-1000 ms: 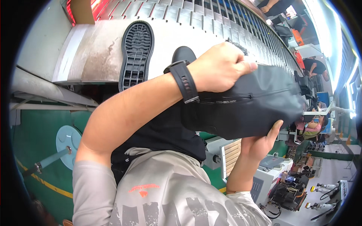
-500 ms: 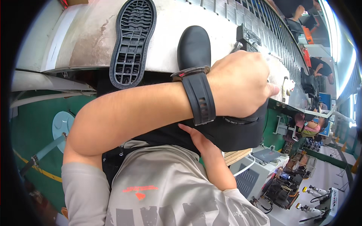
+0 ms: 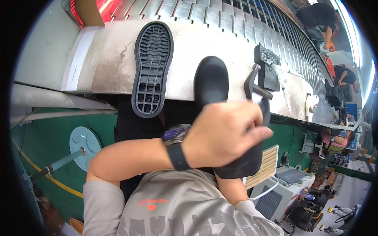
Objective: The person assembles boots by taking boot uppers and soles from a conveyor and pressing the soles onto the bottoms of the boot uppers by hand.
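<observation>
My left hand (image 3: 224,133), with a dark watch on its wrist, is curled over a black shoe-like piece (image 3: 240,167) in front of my body. Its fingers are bent and slightly blurred, the thumb points right, and what they grip, if anything, is hidden. Only the forearm (image 3: 232,190) of my right arm shows; the hand is hidden behind the black piece. Beyond my left hand, a smooth black shoe (image 3: 212,80) points its rounded toe away from me. A black shoe sole (image 3: 153,67) lies to its left, gridded side up, overhanging the bench edge.
A hammer (image 3: 252,82) lies on the pale bench (image 3: 112,59) beside a dark metal block (image 3: 267,67). Metal conveyor slats (image 3: 204,13) run behind. A round pale-blue stool (image 3: 84,147) stands at left. Other people work at the far right.
My left hand has drawn back toward my body and left, uncovering the hammer and block. The right-hand fingers seen before are now hidden. The whole view has shifted, showing more conveyor.
</observation>
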The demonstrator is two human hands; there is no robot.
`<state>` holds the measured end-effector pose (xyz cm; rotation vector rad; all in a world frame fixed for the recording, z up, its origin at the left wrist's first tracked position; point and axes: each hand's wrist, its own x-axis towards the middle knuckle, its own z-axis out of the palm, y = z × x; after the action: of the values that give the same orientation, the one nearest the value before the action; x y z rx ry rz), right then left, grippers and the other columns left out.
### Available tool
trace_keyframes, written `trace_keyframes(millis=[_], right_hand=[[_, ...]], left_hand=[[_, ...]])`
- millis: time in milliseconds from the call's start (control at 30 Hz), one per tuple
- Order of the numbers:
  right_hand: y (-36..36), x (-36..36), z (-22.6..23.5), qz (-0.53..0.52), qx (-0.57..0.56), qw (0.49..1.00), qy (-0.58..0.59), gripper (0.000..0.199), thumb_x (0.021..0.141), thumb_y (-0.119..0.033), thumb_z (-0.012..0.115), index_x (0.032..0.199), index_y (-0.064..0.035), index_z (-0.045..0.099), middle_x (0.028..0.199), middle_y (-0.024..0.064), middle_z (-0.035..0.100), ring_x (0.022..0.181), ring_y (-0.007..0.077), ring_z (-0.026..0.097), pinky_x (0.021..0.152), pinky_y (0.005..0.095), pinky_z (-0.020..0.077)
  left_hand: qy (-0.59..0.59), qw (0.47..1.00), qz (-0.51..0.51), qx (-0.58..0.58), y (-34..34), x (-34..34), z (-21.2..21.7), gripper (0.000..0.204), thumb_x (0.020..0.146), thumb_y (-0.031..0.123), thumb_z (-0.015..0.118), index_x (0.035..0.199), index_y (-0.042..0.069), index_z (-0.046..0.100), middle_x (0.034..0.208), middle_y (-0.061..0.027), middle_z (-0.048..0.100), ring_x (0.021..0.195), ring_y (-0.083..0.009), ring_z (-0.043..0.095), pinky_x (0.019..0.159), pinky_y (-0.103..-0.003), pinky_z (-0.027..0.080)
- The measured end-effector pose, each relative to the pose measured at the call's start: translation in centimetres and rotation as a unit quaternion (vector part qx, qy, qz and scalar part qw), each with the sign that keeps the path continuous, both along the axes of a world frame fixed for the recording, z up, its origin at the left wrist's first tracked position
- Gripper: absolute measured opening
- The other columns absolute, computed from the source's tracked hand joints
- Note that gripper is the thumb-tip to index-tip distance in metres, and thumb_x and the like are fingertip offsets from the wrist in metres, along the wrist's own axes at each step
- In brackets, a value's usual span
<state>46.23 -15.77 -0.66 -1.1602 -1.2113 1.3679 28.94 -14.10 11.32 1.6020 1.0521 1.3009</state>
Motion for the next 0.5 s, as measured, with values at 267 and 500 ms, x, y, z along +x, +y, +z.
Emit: trace_keyframes(millis=[267, 500], right_hand=[[-3.5, -0.6, -1.8, 0.157, -0.267, 0.918, 0.247, 0.079, 0.097, -0.07, 0.057, 0.135, -0.0005, 0.054, 0.1, 0.0167, 0.069, 0.083, 0.0207, 0.071, 0.07, 0.0315, 0.0611], [-3.7, -0.7, -1.9, 0.112, -0.298, 0.894, 0.315, 0.089, 0.095, -0.072, 0.06, 0.147, -0.0013, 0.049, 0.134, 0.0132, 0.064, 0.122, 0.0206, 0.064, 0.104, 0.0343, 0.0544]], left_hand=[[-0.097, 0.979, 0.155, -0.092, -1.2, -4.5, -6.8, 0.075, 0.086, 0.022, 0.086, 0.144, -0.005, 0.047, 0.128, -0.0193, 0.064, 0.118, -0.0256, 0.064, 0.103, -0.037, 0.05], [-0.192, 0.98, 0.035, -0.026, -3.8, -3.4, -6.1, 0.085, 0.077, 0.01, 0.094, 0.144, -0.005, 0.045, 0.124, -0.0226, 0.071, 0.117, -0.0282, 0.07, 0.105, -0.042, 0.054]])
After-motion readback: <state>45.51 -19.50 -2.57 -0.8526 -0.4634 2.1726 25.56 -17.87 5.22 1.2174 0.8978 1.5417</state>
